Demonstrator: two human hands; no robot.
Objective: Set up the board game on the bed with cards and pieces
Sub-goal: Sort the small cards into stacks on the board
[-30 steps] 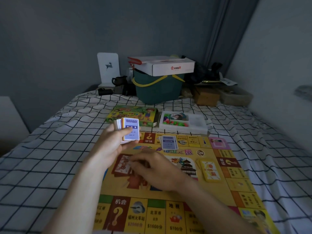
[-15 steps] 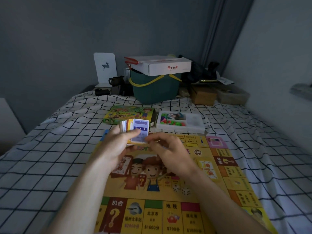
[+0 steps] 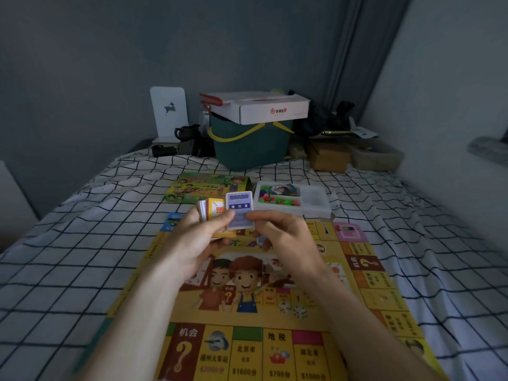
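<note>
My left hand (image 3: pixel 198 243) grips the card stack (image 3: pixel 217 215) over the far edge of the board (image 3: pixel 247 312), while my right hand (image 3: pixel 286 237) pinches the top blue card (image 3: pixel 239 210). I should peel only that one, thumb sliding it clear, then lay it flat on the board.

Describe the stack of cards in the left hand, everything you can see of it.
The stack of cards is a small, slightly fanned bundle of thin paper-like cards, held upright above the far end of the game board. The front card is blue and white with a printed label; a yellow-orange one shows behind it, and pale edges behind that. The left hand grips the stack, thumb across the front card; the right hand pinches that card's right edge.
</note>
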